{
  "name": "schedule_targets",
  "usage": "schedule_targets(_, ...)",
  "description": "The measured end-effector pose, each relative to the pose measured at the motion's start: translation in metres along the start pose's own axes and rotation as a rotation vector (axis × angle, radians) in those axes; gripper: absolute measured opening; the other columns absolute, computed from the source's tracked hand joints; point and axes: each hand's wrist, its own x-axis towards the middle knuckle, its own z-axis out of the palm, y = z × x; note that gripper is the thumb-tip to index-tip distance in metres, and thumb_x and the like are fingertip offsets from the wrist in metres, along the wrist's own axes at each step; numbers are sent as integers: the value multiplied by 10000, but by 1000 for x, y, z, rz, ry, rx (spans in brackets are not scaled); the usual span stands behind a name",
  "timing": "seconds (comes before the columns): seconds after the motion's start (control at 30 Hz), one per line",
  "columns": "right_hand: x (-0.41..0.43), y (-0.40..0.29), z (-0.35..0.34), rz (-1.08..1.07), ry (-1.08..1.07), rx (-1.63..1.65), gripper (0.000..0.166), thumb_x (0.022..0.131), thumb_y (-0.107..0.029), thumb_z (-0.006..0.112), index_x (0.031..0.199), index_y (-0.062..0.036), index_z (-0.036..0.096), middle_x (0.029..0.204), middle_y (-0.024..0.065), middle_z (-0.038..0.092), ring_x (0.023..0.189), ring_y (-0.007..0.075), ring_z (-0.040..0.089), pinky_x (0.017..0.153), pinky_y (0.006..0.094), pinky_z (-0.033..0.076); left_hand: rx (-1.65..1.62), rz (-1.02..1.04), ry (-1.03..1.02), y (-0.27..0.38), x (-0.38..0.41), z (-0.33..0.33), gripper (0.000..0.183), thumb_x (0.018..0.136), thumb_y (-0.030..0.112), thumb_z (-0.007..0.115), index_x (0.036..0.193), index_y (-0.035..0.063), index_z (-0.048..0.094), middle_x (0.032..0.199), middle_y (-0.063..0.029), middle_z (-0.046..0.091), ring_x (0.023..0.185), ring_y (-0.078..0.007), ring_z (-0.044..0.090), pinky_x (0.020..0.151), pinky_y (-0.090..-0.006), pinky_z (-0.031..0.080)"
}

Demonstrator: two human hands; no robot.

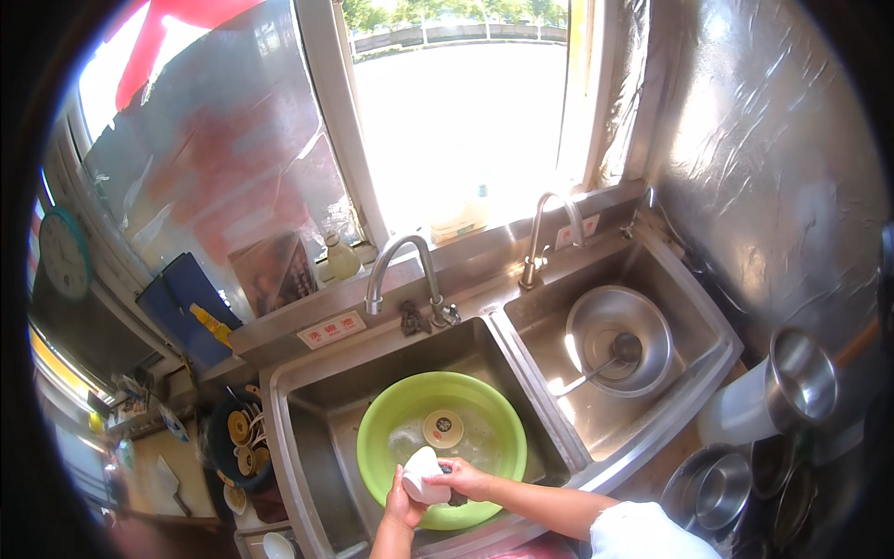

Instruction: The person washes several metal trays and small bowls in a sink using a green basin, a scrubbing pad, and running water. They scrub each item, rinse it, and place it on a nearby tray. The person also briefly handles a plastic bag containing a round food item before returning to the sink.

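My left hand [405, 504] holds a small white bowl [423, 478] from its left side, tilted over the near rim of a green plastic basin [372, 409]. On the bowl's right side, my right hand [464, 480] grips it too, with a dark scouring pad [457, 497] partly hidden under the fingers. Sudsy water fills part of the basin, and a small round dish with a dark printed mark [443, 428] lies in it. The basin stands in the left bay of a stainless steel double sink [307, 419].
Two curved faucets [405, 241] [541, 223] rise behind the sink. The right bay holds a metal bowl [580, 328] with a ladle [626, 347]. At left, a dark tub [222, 426] contains dishes; a cleaver [171, 482] lies on a board. Metal pots [723, 492] stand at right.
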Motion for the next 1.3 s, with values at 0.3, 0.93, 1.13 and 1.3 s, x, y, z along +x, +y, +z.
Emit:
schedule_targets(0.3,24,23,-71,106,628,-1152,482,744,-235,642,1180,-77,512,1223,176,439,1147,353,415,971,425,367,120,333,108,-15,-24,6,221,923,62,427,1142,32,439,1112,-116,536,1050,-228,530,920,-417,433)
schedule_targets(0.93,14,-13,8,-21,294,461,398,938,-356,379,1107,-29,531,1039,103,591,928,194,593,762,328,499,65,396,-84,8,-34,46,192,861,45,570,1044,19,519,962,-37,611,884,-101,571,801,-252,455)
schedule_targets(1.13,-4,7,39,-50,314,451,506,947,-450,332,1254,-51,383,1125,109,520,986,209,537,859,331,443,644,715,31,-12,-6,34,139,883,113,559,974,12,531,862,-48,628,760,-99,601,655,-257,477)
schedule_targets(1.3,-6,-1,22,-89,349,21,399,903,-334,513,1159,-37,438,1019,66,531,935,132,491,818,267,410,1763,1116,169,-14,-18,47,194,730,59,550,908,-10,581,912,-149,632,839,-275,621,718,-358,508)
